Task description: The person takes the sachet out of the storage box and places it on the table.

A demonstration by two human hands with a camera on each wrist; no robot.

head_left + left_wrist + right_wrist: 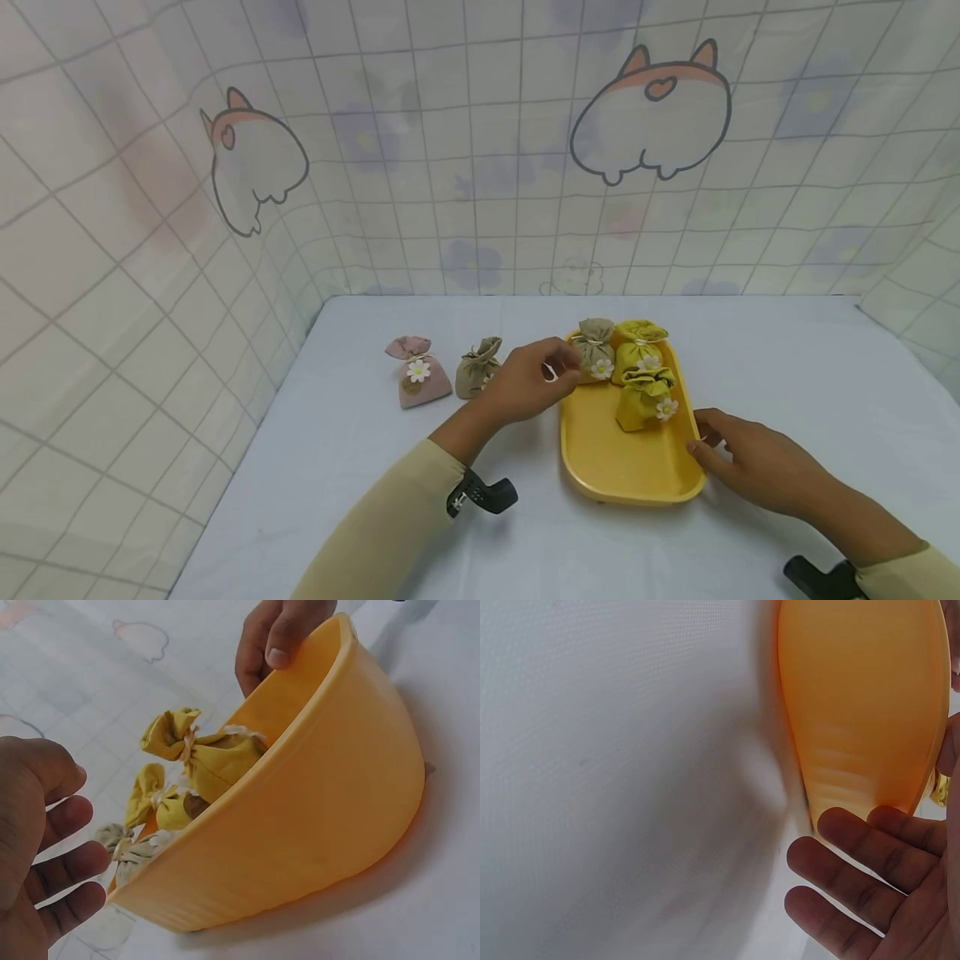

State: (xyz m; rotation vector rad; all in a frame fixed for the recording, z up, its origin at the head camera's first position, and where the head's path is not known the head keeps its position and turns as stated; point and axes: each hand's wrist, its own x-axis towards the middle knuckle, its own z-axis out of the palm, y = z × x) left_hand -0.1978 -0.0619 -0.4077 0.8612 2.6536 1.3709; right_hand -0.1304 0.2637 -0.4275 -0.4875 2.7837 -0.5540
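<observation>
A yellow tray [626, 471] lies on the white table and holds a beige pouch [596, 348] and two yellow pouches [639, 350] [645, 400], each with a daisy. My left hand [558, 367] hovers at the tray's far left corner, beside the beige pouch. In the left wrist view my left hand [52, 855] has loose, spread fingers with nothing in them. My right hand [699, 433] holds the tray's right rim. Its thumb [277, 652] lies over the rim and its fingers [870, 855] rest against the tray's outer wall [862, 697].
A pink pouch [416, 371] and another beige pouch [476, 367] sit on the table left of the tray. Checked fabric walls with cartoon prints close in the back and both sides. Black wrist mounts [480, 493] show on both sleeves.
</observation>
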